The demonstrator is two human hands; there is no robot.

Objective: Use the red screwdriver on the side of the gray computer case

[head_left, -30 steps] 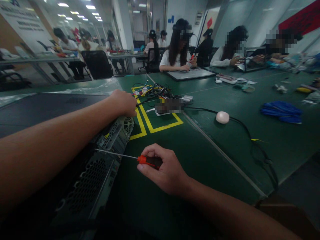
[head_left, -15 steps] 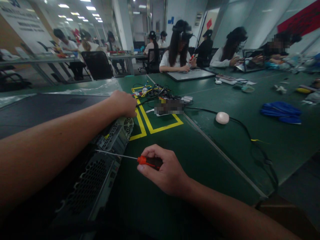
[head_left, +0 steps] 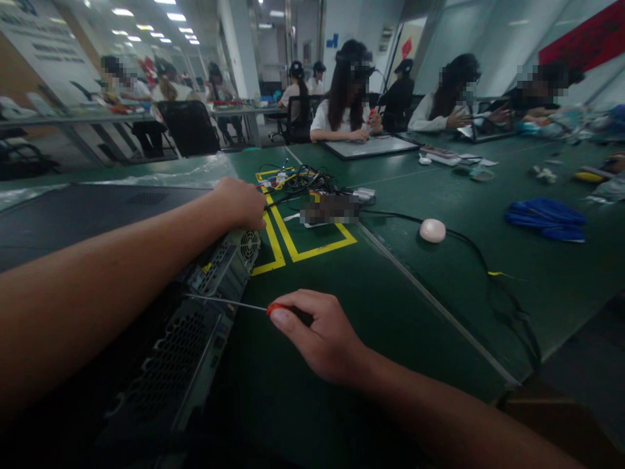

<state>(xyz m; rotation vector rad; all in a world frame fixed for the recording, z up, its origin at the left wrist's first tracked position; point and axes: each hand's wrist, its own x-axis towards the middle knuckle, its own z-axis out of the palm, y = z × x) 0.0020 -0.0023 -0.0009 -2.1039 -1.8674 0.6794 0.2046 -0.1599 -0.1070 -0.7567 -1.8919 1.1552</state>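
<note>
A black desktop computer case lies at the left, its metal back panel with perforated grilles and ports turned toward the right. My right hand is closed around the handle of an orange and black screwdriver, thumb on its orange collar. The long thin shaft points left, its tip against or just inside the case's back, where I cannot see the exact contact. My left hand reaches across the case and is curled over its far back corner, above a round fan grille; the fingertips are mostly hidden.
A tangle of cables lies beyond the case, near yellow tape on the green table. Farther right are a white rounded object on a black cable and a blue cloth-like bundle. People work across the table.
My right hand has rolled around the screwdriver handle, the thumb now lying over the orange collar. The left hand and the case stay in place.
</note>
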